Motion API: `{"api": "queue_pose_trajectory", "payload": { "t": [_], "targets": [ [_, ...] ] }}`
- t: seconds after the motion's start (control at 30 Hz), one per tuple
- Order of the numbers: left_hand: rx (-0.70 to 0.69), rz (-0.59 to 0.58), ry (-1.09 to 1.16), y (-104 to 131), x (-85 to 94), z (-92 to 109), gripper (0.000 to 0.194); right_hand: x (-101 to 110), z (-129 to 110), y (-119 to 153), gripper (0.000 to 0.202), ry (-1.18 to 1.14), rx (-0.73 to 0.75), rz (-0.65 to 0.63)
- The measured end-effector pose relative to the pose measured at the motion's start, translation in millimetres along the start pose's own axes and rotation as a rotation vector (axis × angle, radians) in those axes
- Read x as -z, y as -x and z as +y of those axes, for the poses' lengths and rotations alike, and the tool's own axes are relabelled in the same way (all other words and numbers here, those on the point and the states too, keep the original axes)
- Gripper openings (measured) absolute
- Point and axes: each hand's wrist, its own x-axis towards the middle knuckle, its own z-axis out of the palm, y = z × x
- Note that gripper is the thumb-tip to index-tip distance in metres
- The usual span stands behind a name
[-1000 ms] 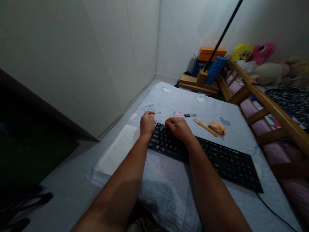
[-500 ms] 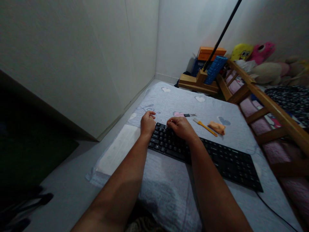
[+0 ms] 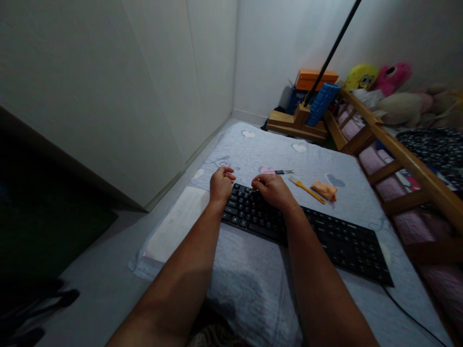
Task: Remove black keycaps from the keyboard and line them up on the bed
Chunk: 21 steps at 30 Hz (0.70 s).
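Observation:
A black keyboard [image 3: 249, 212] lies slanted across the cloth, its cord leaving at the near right end. My left hand [image 3: 221, 185] rests by the keyboard's left end, fingers loosely curved and apart, with nothing visible in them. Over the upper left keys, my right hand [image 3: 273, 189] is closed in a pinch; whatever sits between the fingertips is too small to make out. Behind the right hand lies a small slim tool [image 3: 280, 172] with a dark grip and metal tip. To its right are a yellow-handled brush [image 3: 309, 190] and a crumpled orange cloth [image 3: 324, 191].
A pale blue patterned cloth [image 3: 260, 147] covers the surface. A white flat block [image 3: 177, 226] lies at the left edge. The tall cabinet [image 3: 144, 106] borders the left, a wooden bed rail [image 3: 401, 149] the right. A wooden stand [image 3: 289, 120] with a pole is at the back.
My right hand has shifted very slightly to the right over the keys, still pinched. The left hand and the keyboard have barely moved.

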Motion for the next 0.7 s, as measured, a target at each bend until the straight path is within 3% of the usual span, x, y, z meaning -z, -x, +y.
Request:
{"api": "queue_pose_trajectory", "payload": {
  "t": [0.23, 0.7],
  "targets": [
    [-0.035, 0.032, -0.029, -1, 1.7, -2, 0.028, -1, 0, -1, 0.023, 0.012, -0.022, 0.051],
    [0.059, 0.04, -0.002, 3, 2.3, 9, 0.028, -15, -1, -3, 0.021, -0.049, -0.001, 0.103]
  ]
}}
